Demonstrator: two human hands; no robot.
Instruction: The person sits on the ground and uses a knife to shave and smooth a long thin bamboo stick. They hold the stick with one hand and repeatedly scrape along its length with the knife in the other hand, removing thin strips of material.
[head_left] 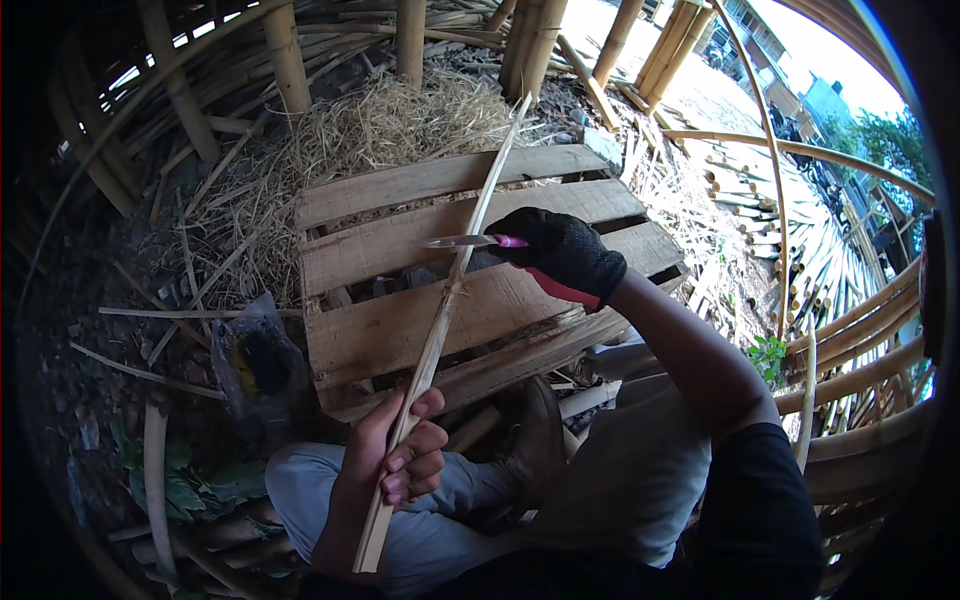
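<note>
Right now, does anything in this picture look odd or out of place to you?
Yes, one mismatch: the right hand, holding the knife, wears a black glove, while the left hand, gripping the pale strip near its lower end, is bare.

Daylight from the upper right bleaches the ground outside to glare, while the left side sinks into deep shadow. Softer light reaches the bamboo strip; fisheye distortion curves the outer edges toward a black rim.
</note>
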